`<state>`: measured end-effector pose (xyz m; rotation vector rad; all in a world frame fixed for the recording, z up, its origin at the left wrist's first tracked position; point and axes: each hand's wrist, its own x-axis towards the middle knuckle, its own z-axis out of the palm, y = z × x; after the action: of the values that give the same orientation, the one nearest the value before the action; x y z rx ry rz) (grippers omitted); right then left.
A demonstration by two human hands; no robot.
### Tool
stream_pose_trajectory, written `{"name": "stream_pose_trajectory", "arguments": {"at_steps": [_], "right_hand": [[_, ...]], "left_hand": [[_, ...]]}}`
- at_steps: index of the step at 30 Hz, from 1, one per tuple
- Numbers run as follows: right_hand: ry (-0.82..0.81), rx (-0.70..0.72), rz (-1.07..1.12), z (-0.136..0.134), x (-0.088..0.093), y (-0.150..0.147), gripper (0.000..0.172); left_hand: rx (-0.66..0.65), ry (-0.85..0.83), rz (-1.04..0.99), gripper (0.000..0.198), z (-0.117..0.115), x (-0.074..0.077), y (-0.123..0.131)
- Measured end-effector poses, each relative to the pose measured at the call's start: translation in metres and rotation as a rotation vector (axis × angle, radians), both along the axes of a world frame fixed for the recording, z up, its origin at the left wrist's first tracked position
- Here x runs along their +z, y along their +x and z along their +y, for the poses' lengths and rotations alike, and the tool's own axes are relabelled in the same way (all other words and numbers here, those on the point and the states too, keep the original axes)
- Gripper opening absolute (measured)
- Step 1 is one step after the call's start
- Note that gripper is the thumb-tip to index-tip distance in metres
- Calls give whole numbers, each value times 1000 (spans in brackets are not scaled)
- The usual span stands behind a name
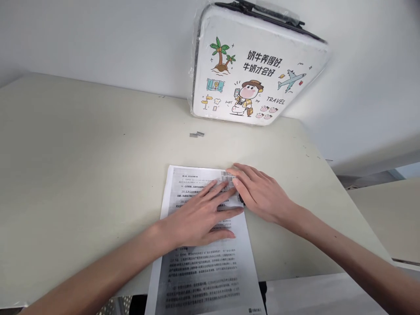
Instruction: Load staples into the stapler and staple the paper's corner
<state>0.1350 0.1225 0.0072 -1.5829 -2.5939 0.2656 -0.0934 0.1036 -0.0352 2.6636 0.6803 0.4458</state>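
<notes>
White, rectangular printed paper [203, 267] lies on the smooth, pale table [82, 166], overhanging its near edge. I judge it laid out and pressed flat; what remains is unclear. Dense black lines fill its grey-shaded face. The left hand [201, 216] spreads wide-fingered across it; the right hand [264, 192] covers its top right corner, any grip hidden.

A white case [252, 70] printed with palm trees [220, 57] stands on the bench [82, 175] before the pale wall [98, 39].
</notes>
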Motion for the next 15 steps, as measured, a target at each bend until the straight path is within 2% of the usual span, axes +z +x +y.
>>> {"name": "stream_pose_trajectory", "arguments": {"at_steps": [10,15], "right_hand": [[112,64,-114,1,-14,-6,51],[155,52,-143,1,-18,-11,50]], "left_hand": [[1,-63,-55,60,0,1,-1],[5,-61,-60,59,1,4,-1]]}}
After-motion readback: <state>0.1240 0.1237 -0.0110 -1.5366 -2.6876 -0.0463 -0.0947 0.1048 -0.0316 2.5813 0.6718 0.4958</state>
